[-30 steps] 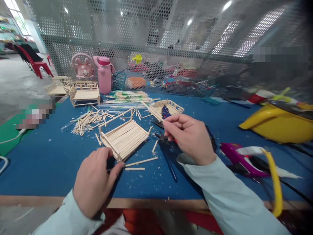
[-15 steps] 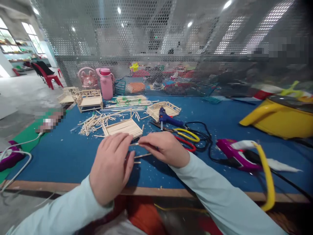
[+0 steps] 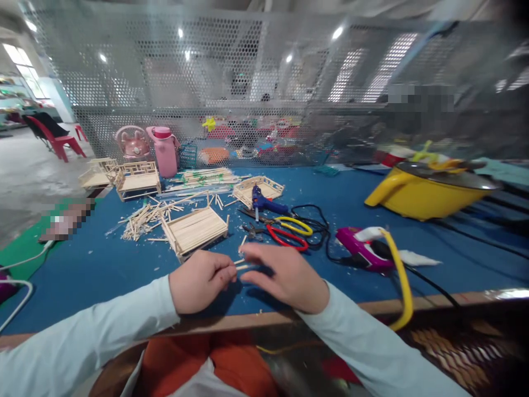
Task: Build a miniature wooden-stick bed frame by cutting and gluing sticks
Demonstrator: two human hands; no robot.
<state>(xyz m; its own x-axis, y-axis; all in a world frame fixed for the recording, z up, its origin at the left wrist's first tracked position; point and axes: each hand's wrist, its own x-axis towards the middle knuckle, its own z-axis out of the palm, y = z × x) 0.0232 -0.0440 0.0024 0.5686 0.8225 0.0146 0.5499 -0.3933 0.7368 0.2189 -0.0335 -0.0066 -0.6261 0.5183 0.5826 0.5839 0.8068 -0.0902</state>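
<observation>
My left hand (image 3: 202, 280) is closed, thumb and fingertips pinched on a thin wooden stick (image 3: 243, 267) that points to the right. My right hand (image 3: 283, 273) hovers beside it with thumb and fingers apart, near the stick's other end; nothing shows gripped in it. Just beyond my left hand sits a small frame of wooden sticks (image 3: 196, 227) with a slatted base and short corner posts. Behind my right hand lie red-handled pliers (image 3: 287, 238) and yellow-handled pliers (image 3: 295, 224).
A blue glue gun (image 3: 268, 204) rests by another stick frame (image 3: 258, 189). Loose sticks (image 3: 144, 218) lie left, behind them two small stick chairs (image 3: 138, 179) and a pink bottle (image 3: 165, 151). On the right are a purple tool (image 3: 363, 251) and a yellow pot (image 3: 430, 193).
The view has shifted to the right. My left hand has come down off the slatted frame's near edge and turned into a pinch. My right hand has opened its thumb and fingers.
</observation>
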